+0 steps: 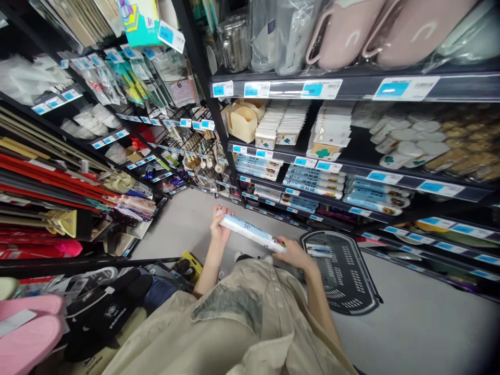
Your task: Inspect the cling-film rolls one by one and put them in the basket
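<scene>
In front of my body I hold a long white-and-blue roll of cling film (pixel 250 232) at a slant, its printed side facing up. The fingers of my left hand (pixel 221 227) are wrapped round its far left end. My right hand (pixel 289 252) grips the other end, lower and nearer to me. Just right of my right hand, a dark shopping basket (pixel 347 299) stands on the floor. Inside it lie similar blue-and-white packs (pixel 318 249), partly hidden by its handle and rim.
Shelves (pixel 351 169) ahead hold stacks of similar rolls (pixel 312 179), with pink jugs (pixel 347 34) above. Hanging kitchen goods (pixel 203 161) fill the corner rack. Red-packed long items (pixel 50 182) line the left side. Pink slippers (pixel 29 328) and dark caps (pixel 109 310) are close at lower left.
</scene>
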{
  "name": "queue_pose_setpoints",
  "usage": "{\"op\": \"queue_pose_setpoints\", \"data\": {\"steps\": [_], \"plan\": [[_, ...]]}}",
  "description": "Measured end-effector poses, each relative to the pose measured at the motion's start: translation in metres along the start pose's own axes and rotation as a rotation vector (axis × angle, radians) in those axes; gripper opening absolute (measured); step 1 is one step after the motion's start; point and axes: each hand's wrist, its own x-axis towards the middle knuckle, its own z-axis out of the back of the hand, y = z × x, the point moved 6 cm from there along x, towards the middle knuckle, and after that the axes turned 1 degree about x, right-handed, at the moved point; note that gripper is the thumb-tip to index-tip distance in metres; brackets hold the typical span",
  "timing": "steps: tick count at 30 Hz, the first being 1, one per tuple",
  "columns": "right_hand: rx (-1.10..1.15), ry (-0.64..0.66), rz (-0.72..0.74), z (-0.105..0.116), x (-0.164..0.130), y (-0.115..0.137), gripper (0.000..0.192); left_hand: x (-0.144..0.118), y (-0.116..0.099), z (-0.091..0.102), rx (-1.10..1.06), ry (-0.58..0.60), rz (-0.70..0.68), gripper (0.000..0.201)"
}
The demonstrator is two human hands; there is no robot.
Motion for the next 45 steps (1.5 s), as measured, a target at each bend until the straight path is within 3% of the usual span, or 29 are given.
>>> {"op": "queue_pose_setpoints", "data": {"steps": [3,8,11,14,16,18,21,23,25,28,31,36,45], "plan": [[-0.05,-0.069,0.015,0.002,0.008,0.003,0.035,0.004,-0.007,0.002,0.026,-0.017,0.006,0.035],[-0.091,-0.296,0.076,0.013,0.012,0.001,0.037,0.013,-0.009,0.01,0.086,-0.022,0.085,0.035],[-0.092,-0.448,0.09,0.023,0.011,-0.003,0.038,0.019,-0.001,0.026,0.12,-0.181,0.144,0.025],[-0.092,-0.485,0.053,0.027,0.01,-0.007,0.043,0.017,0.01,0.038,0.126,-0.324,0.188,0.021],[-0.082,-0.409,0.027,0.024,0.009,-0.007,0.048,0.015,0.013,0.036,0.103,-0.288,0.168,0.023],[-0.099,-0.281,0.033,0.019,0.006,-0.001,0.055,0.011,0.01,0.027,0.08,-0.178,0.132,0.025],[-0.202,-0.085,0.071,0.011,-0.003,0.018,0.04,0.007,-0.001,0.01,0.061,0.042,0.128,0.027],[-0.289,-0.07,0.071,0.012,-0.008,0.03,0.02,0.006,-0.011,-0.001,0.051,0.174,0.139,0.032],[-0.35,-0.19,0.078,0.022,-0.011,0.039,0.012,0.007,-0.021,-0.011,0.061,0.221,0.116,0.034],[-0.395,-0.491,0.132,0.044,-0.015,0.043,0.021,0.009,-0.028,-0.024,0.135,0.201,0.078,0.048],[-0.427,-0.66,0.202,0.058,-0.019,0.035,0.029,0.006,-0.02,-0.037,0.187,0.178,0.067,0.048],[-0.442,-0.693,0.206,0.059,-0.031,0.01,0.031,-0.006,0.01,-0.033,0.227,0.025,0.154,0.033],[-0.335,-0.6,0.086,0.022,-0.06,-0.023,0.03,-0.016,0.034,-0.025,0.306,0.005,0.286,0.033]]}}
